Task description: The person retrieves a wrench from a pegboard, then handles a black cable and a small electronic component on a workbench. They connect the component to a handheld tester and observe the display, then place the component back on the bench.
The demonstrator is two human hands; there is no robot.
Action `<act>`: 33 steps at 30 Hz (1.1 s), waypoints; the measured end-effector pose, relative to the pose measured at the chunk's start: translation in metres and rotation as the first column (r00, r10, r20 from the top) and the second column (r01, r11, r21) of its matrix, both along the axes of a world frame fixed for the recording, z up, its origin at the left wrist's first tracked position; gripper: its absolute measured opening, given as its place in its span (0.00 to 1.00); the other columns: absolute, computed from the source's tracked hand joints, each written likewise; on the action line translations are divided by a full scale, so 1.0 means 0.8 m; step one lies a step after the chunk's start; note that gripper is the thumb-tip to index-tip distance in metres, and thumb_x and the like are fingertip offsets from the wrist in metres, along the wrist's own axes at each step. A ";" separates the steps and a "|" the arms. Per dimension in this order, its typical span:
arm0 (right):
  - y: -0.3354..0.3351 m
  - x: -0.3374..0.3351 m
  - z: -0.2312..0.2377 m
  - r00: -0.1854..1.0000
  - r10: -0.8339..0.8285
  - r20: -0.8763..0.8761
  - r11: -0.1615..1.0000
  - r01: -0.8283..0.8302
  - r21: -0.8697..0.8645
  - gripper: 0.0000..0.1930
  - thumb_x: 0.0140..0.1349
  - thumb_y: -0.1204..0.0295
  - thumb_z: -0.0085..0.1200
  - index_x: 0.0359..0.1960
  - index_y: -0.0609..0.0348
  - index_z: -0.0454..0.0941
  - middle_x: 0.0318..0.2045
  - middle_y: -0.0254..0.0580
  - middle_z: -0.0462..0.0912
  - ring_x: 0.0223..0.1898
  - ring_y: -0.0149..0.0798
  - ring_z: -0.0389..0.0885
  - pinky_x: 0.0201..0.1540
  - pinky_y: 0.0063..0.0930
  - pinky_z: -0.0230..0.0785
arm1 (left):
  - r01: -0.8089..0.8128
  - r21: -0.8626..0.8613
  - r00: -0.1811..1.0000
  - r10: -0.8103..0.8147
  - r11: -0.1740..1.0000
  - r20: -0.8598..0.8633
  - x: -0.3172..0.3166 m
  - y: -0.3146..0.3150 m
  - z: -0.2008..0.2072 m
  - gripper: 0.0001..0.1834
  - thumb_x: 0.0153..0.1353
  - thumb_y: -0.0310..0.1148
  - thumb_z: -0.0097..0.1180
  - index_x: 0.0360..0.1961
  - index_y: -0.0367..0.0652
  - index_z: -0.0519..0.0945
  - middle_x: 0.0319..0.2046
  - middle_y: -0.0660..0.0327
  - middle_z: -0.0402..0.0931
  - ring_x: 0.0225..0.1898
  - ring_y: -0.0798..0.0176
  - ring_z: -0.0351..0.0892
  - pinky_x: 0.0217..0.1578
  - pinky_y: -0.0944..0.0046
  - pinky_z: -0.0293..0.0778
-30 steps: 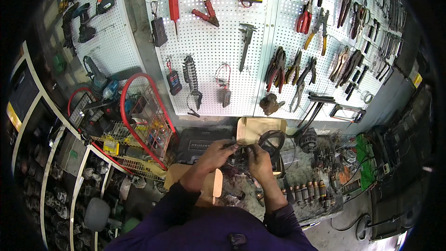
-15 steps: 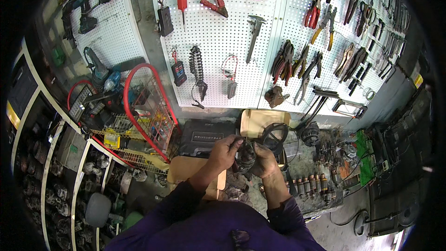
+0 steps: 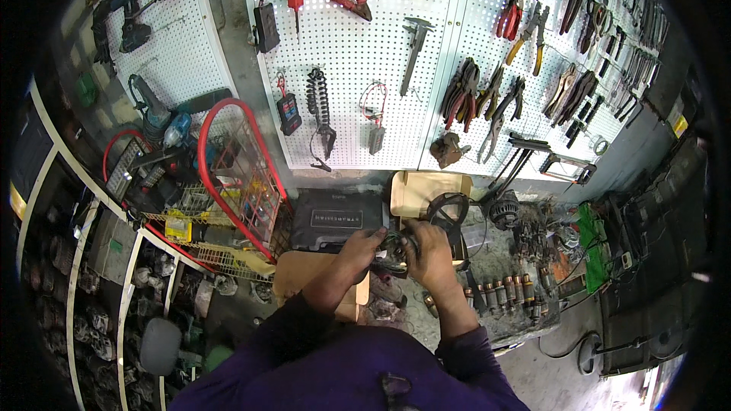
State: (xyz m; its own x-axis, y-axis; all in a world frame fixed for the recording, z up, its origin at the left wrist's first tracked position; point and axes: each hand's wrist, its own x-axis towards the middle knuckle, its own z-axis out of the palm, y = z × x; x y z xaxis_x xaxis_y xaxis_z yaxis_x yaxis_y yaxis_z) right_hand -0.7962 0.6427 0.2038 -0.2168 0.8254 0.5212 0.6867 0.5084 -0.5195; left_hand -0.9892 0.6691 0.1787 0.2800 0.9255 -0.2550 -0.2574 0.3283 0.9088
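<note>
Above the bench I hold a dark, rounded metal machine part, whose exact kind I cannot make out. My left hand grips its left side, thumb on top. My right hand is closed over its right side and top, the fingers curled, so much of the part is covered. Just behind my hands is an open cardboard box with a black ring-shaped part in front of it. A second open cardboard box lies left of my left forearm.
A black tool case lies behind my left hand. On the greasy workbench stand several copper-ended cylinders and an alternator. A red-handled wire cart is at left; a pegboard with pliers and testers rises behind.
My right hand has turned and moved up over the top of the part, where before it cupped the right side. My left hand has shifted slightly left and down.
</note>
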 end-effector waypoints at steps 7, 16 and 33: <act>-0.016 -0.018 -0.008 0.968 0.000 0.249 0.993 -0.030 0.118 0.22 0.58 0.69 0.63 0.55 0.60 0.80 0.43 0.50 0.83 0.47 0.54 0.79 0.56 0.49 0.69 | 0.054 -0.106 0.989 -0.038 0.993 0.146 -0.028 -0.013 0.014 0.19 0.76 0.42 0.56 0.47 0.33 0.83 0.38 0.60 0.83 0.36 0.66 0.82 0.38 0.62 0.79; -0.024 -0.041 -0.011 0.992 0.076 -0.104 0.994 -0.083 -0.066 0.09 0.63 0.74 0.61 0.43 0.66 0.83 0.34 0.50 0.82 0.37 0.53 0.80 0.47 0.42 0.72 | 0.546 -0.172 0.629 -0.266 0.820 0.731 -0.057 -0.010 0.000 0.22 0.80 0.45 0.45 0.34 0.40 0.77 0.36 0.57 0.82 0.43 0.57 0.84 0.49 0.56 0.80; -0.010 -0.051 -0.042 0.350 -0.241 -0.905 0.539 -0.727 -0.425 0.13 0.71 0.71 0.51 0.47 0.72 0.79 0.38 0.46 0.85 0.40 0.41 0.85 0.48 0.36 0.77 | 0.009 0.708 0.870 0.343 0.706 -0.353 -0.042 -0.024 -0.038 0.11 0.71 0.35 0.59 0.44 0.37 0.82 0.33 0.49 0.83 0.34 0.47 0.83 0.37 0.50 0.77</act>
State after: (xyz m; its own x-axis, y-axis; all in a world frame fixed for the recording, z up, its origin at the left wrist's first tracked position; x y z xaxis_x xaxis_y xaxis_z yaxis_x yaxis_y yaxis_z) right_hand -0.8373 0.6350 0.1704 -0.3684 0.9180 -0.1470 -0.4361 -0.3103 -0.8447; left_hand -1.0230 0.6496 0.1484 0.1263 0.9074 0.4008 0.2262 -0.4197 0.8790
